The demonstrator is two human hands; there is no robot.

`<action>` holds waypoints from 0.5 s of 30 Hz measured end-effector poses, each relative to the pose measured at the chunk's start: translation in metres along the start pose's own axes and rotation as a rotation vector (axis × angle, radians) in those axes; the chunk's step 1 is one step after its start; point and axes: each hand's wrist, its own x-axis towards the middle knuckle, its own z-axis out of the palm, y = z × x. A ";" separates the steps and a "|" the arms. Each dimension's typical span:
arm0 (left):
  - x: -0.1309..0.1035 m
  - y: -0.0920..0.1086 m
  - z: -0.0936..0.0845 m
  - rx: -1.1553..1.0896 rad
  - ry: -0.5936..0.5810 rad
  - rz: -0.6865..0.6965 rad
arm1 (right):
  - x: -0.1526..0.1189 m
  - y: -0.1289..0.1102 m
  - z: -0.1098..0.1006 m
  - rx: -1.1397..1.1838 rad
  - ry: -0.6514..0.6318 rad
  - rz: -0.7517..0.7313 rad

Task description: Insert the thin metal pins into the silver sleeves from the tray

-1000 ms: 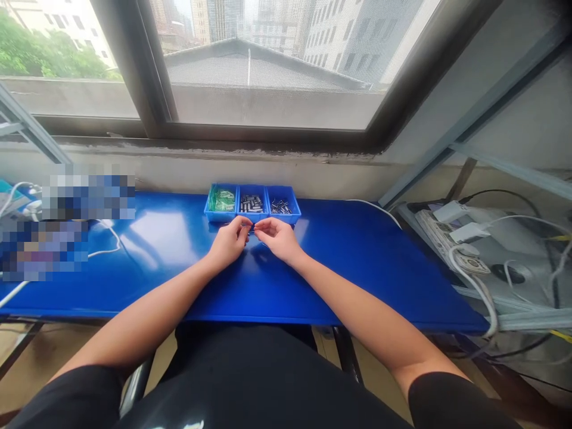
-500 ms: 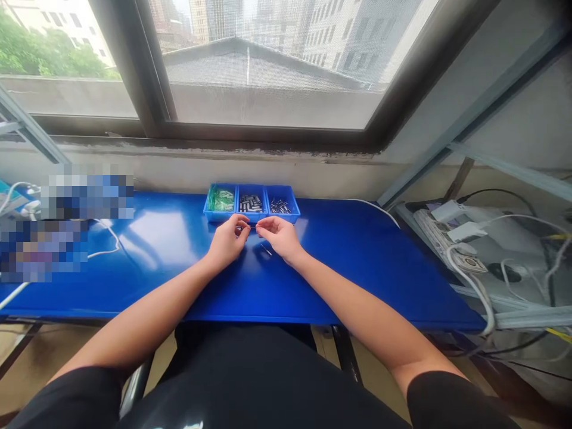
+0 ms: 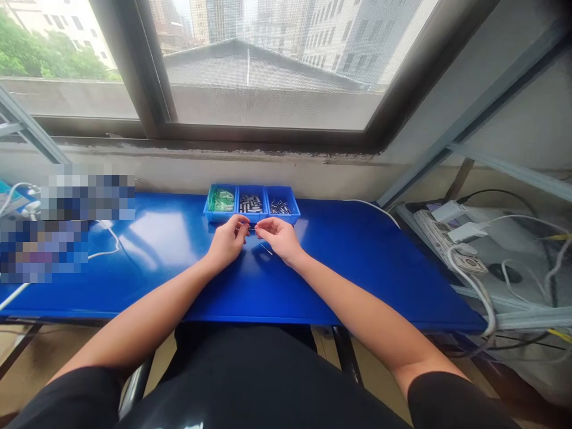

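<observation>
My left hand [image 3: 229, 239] and my right hand [image 3: 279, 237] meet just in front of a blue three-part bin [image 3: 223, 218], fingertips pinched and almost touching. A thin, pin-like piece [image 3: 252, 229] bridges the small gap between them, its ends covered by the fingers. Its exact kind is too small to make out. On the blue table below the right hand lies a slim metal rod [image 3: 267, 249]. The bin holds green plastic with pale pieces [image 3: 222, 201] at left, short grey and black cylinders [image 3: 251, 204] in the middle, and small dark metal pins [image 3: 280, 207] at right.
The blue table [image 3: 366, 268] runs along a wall under a window [image 3: 268, 107]. White cables [image 3: 105, 253] and blurred-out items [image 3: 44, 250] occupy its left end. At right, a metal rack [image 3: 522, 317] carries chargers, a power strip [image 3: 451, 238] and cords.
The hands stay in almost the same place, with only slight finger movement around the thin piece. The rod on the table has not visibly moved.
</observation>
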 end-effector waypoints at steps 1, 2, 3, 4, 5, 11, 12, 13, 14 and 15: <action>0.000 0.000 0.000 0.003 0.018 0.002 | 0.000 0.000 0.000 0.005 0.004 0.005; 0.000 0.001 0.000 0.007 0.033 0.009 | 0.000 0.000 0.000 0.009 0.008 0.010; 0.001 0.001 -0.001 0.011 0.046 0.020 | 0.000 -0.001 0.000 0.014 0.011 0.016; 0.001 0.001 -0.001 0.015 0.051 0.030 | 0.000 -0.001 0.000 0.022 0.013 0.021; 0.001 0.001 -0.001 0.019 0.050 0.038 | -0.001 -0.001 0.000 0.032 0.015 0.025; 0.000 0.000 0.001 0.017 0.016 0.047 | -0.001 -0.001 0.000 0.089 0.031 0.053; 0.000 -0.001 0.001 0.011 0.011 0.048 | -0.001 -0.002 0.000 0.092 0.033 0.057; 0.000 -0.001 0.001 0.005 0.004 0.049 | -0.001 -0.002 0.000 0.091 0.034 0.060; 0.000 -0.002 0.001 0.000 -0.005 0.050 | -0.001 -0.002 0.000 0.089 0.034 0.062; 0.000 -0.002 0.001 -0.005 -0.013 0.050 | -0.001 -0.002 0.000 0.086 0.032 0.063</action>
